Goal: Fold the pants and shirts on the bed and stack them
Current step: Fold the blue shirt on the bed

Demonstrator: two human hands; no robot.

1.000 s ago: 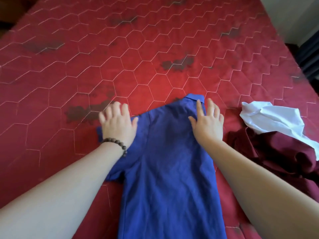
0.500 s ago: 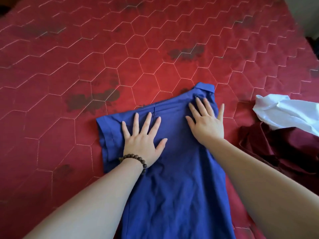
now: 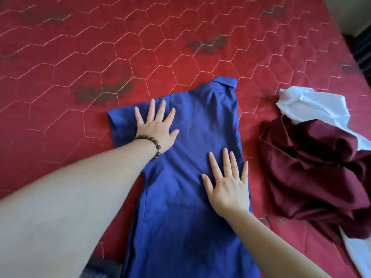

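Note:
A blue short-sleeved shirt (image 3: 200, 125) lies flat on the red quilted bed (image 3: 100, 47), collar pointing away from me, its right side folded in along a straight edge. My left hand (image 3: 157, 125), with a bead bracelet at the wrist, presses flat on the left sleeve and shoulder, fingers spread. Lower down, my right hand (image 3: 227, 183) presses flat on the shirt's body near the right edge. A crumpled maroon garment (image 3: 313, 173) and a white shirt (image 3: 313, 107) lie in a heap to the right.
Dark stains mark the bed cover around the shirt. The bed's far right corner meets a pale wall and a dark object (image 3: 363, 47). A grey dark patch of cloth (image 3: 100, 267) shows at the bottom under my left arm.
My right hand has slid from the collar area down the shirt's body toward me. My left hand stays on the left sleeve, shifted slightly outward.

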